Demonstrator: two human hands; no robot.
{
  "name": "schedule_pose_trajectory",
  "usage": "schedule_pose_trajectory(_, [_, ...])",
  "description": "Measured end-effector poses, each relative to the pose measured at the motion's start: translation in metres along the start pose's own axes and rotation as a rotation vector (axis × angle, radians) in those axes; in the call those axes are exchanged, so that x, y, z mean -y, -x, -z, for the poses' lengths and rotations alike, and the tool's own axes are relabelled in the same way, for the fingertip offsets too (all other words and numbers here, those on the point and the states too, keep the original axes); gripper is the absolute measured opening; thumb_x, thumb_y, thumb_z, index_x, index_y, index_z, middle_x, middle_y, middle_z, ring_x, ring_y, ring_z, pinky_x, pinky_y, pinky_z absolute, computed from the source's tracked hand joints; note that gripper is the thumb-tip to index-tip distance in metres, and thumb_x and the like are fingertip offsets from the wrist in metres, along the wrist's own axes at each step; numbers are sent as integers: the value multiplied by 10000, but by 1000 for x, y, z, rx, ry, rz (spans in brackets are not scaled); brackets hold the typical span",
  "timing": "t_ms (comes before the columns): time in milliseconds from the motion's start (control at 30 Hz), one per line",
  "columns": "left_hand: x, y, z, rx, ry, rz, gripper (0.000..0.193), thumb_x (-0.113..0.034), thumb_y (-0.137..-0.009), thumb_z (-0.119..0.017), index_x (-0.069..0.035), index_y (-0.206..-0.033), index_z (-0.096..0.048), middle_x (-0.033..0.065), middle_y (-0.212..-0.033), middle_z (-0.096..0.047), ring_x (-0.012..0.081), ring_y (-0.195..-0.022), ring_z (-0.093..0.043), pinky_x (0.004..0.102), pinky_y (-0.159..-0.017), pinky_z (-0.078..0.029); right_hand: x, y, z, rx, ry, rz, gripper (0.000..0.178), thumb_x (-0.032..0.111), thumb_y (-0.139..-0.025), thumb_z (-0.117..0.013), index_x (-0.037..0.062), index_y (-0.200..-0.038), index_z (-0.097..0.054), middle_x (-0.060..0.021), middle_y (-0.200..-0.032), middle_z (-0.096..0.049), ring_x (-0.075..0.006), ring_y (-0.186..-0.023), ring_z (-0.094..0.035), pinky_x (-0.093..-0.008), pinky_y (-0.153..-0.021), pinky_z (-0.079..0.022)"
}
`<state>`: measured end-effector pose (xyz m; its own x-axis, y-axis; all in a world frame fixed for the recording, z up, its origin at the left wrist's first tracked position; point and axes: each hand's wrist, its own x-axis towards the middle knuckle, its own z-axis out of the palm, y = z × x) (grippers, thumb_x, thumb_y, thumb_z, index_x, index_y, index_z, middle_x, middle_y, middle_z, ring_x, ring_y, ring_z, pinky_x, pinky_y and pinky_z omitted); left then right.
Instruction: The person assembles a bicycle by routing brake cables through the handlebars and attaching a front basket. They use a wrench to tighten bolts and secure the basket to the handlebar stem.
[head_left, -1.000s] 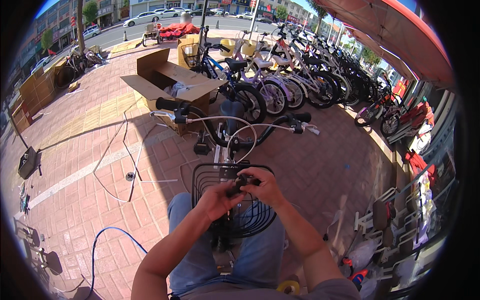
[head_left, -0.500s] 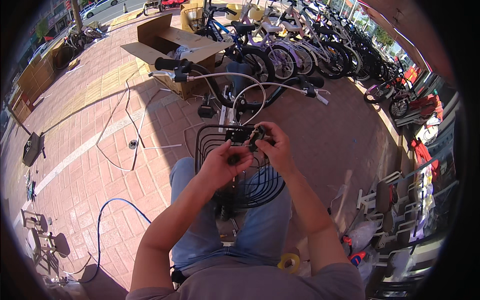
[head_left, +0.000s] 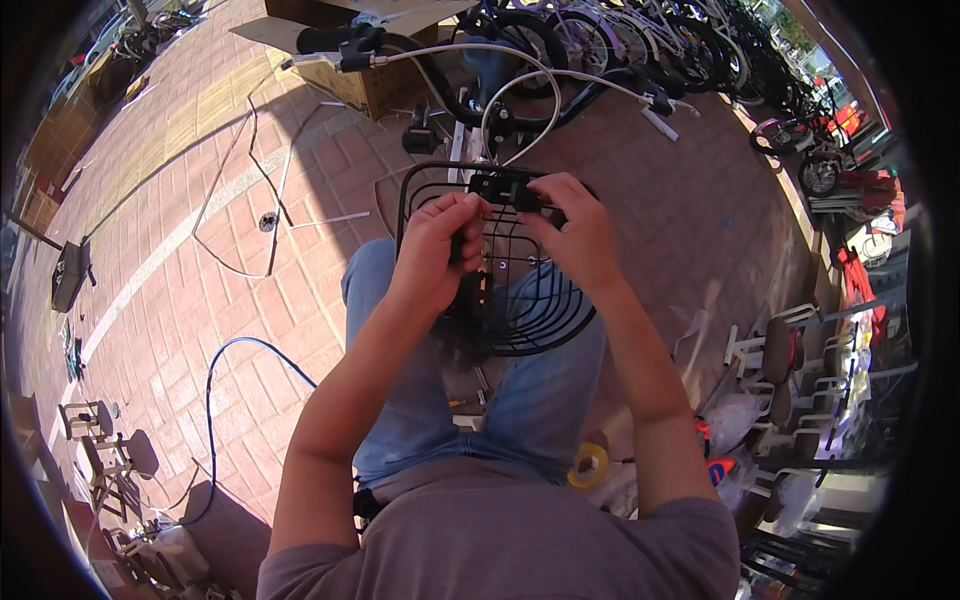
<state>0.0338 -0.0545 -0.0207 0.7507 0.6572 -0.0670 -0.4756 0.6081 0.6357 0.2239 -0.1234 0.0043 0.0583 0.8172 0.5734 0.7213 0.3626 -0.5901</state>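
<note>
A black wire bicycle basket [head_left: 548,345] sits between my knees, in front of the handlebar [head_left: 430,78] with its pale brake cables. On the basket's far rim is a black bracket [head_left: 484,186]. My right hand [head_left: 578,232] pinches a small black part [head_left: 524,196] against the right side of that bracket. Thumb and forefinger of my left hand [head_left: 436,243] are pressed together at the bracket's left side. Something dark shows within its curled fingers, too hidden to name.
An opened cardboard box [head_left: 385,88] stands behind the handlebar, with a row of parked bicycles [head_left: 610,45] beyond. A blue hose [head_left: 212,400] curves over the brick paving at left. A yellow tape roll [head_left: 588,465] lies by my right thigh, near stacked frames [head_left: 775,370].
My view has tipped down, so everything sits higher in the picture. The small black part has come against the bracket. My left hand has turned and its fingers have curled closed.
</note>
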Motion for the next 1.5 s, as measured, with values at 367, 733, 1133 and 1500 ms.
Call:
schedule_pose_trajectory(367, [-26, -21, -25, -376, -1733, -548, 243, -143, -780, -680, -37, -995, -642, 165, -711, -636, 346, -694, -638, 434, -609, -487, -14, -7, -13, 245, 777, 323, 208, 145, -693, -685, 77, -843, -558, -68, -856, -536, -223, -748, -616, -336, -569, -514])
schedule_pose_trajectory(733, [-50, -56, -15, -227, -2307, -407, 149, -231, -807, -644, -83, -820, -630, 152, -732, -650, 352, -744, -650, 453, -635, -499, -25, -8, -18, 277, 590, 222, 195, 123, -728, -658, 73, -879, -546, -91, -861, -523, -248, -682, -634, -358, -538, -499])
schedule_pose_trajectory(1133, [-40, -51, -11, -29, -2201, -425, 411, -238, -665, -780, -49, -939, -539, 140, -695, -649, 333, -718, -661, 424, -604, -512, -18, -14, -33, 339, 782, 305, 113, 79, -697, -602, 46, -802, -574, -101, -795, -570, -231, -674, -643, -319, -529, -532])
schedule_pose_trajectory(1500, [-32, -42, -15, -46, -2164, -355, 492, -211, -671, -786, -57, -1025, -482, 134, -719, -653, 341, -709, -661, 426, -595, -519, -12, -7, -28, 306, 813, 429, 117, 74, -667, -602, 53, -780, -578, -75, -763, -548, -196, -650, -611, -277, -522, -529])
